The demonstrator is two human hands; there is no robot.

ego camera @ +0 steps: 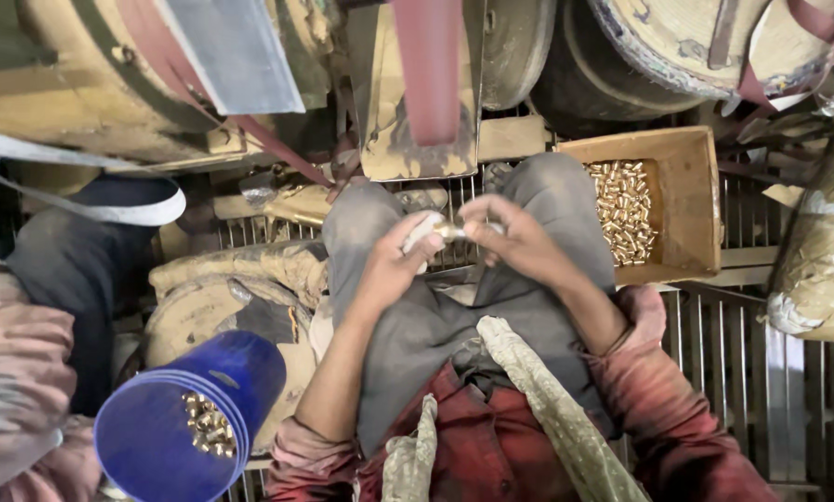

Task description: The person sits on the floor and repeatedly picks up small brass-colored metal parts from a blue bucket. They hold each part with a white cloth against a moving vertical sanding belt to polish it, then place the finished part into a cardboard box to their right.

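Wooden box: an open box [686, 177] of pale brown wood stands just beside the person's right knee, holding a heap of small brass pieces [624, 212] piled against its left wall; the rest of its floor is bare.
Blue bucket: a blue plastic bucket [170, 437] lies tilted at the person's left side with its mouth toward the camera; a small cluster of brass parts [206, 423] rests low inside it.
Held piece: a small brass fitting [451, 231], short, rounded and shiny yellow, sits between the two hands above the lap, over the grey trousers [435, 321]. Its finer shape is too small to tell.
Left hand: the left hand [391, 265] has its fingers curled around a wad of whitish cloth [423, 228] that touches the fitting's left end.
Right hand: the right hand [519, 244] pinches the fitting's right end between thumb and fingertips, the remaining fingers bent inward.
Belt: a dark red belt [429, 70] runs upright just beyond the knees, in front of a stained board.
Floor: a metal grating [761, 363] lies beneath the seat and box.
Neighbour: a sleeve [17, 372] of another person shows at the left edge.
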